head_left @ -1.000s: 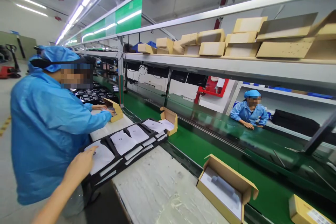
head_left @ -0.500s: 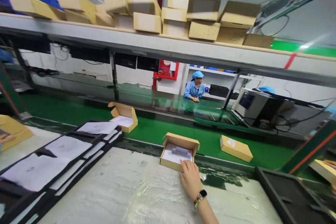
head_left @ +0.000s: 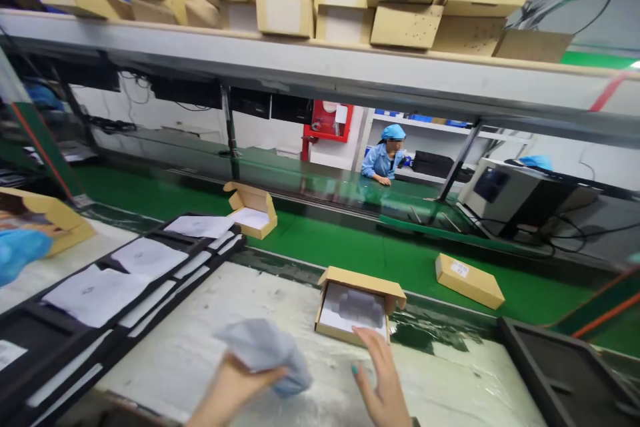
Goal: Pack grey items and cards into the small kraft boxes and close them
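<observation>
Left hand [head_left: 235,383] clenched around a soft, crumpled grey pouch [head_left: 265,350], held low over the pale plastic-covered surface [head_left: 200,340]. Toward two o'clock from that grip, and nearer the right hand, an open shallow brown cardboard box [head_left: 357,307] with white moulded insert, long axis across the view. Right hand [head_left: 383,380] released, fingers spread, fingertips touching the box's near edge.

Bright, even light; wide-angle bending at edges, motion blur throughout, glare on plastic

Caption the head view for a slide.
Left hand holds a grey pouch; right hand touches an open cardboard box beside the green conveyor.
</observation>
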{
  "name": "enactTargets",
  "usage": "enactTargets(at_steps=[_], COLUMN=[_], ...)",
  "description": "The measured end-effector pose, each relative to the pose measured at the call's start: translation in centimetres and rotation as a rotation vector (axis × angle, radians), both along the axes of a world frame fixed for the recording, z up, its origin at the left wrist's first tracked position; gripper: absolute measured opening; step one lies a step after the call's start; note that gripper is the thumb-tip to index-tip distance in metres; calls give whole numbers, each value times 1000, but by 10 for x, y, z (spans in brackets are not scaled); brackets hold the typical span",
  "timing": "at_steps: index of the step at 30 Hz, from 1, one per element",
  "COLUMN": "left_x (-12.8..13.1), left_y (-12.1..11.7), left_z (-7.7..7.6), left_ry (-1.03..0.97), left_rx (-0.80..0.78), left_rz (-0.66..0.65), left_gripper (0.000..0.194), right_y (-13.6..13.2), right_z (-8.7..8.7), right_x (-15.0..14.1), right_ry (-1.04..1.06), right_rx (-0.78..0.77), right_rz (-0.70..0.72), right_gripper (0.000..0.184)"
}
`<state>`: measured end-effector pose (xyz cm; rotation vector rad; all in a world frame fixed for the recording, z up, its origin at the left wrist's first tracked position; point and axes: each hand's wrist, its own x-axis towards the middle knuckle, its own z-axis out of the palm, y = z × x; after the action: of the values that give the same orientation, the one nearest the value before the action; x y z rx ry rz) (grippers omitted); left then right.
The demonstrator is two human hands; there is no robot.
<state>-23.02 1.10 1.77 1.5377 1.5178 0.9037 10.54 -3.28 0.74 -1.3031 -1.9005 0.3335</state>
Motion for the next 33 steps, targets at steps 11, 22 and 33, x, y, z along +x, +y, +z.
enactTargets(at_steps=[11, 22, 33], left_x=[159, 182, 188], left_y=[2, -19, -18], left_z=[-32, -25, -41], left_ry=[-407, -743, -224], left_rx=[15, 51, 687], left_rz=[-345, -34, -1], left_gripper=[26, 31, 17], right_y=[-16, -16, -15], right_z=[-9, -30, -32], right_x=[-18, -39, -46], right_ry=[651, 901, 556], right_rx=[-59, 30, 208], right_rz=[-71, -319, -277], right_gripper=[25, 26, 20])
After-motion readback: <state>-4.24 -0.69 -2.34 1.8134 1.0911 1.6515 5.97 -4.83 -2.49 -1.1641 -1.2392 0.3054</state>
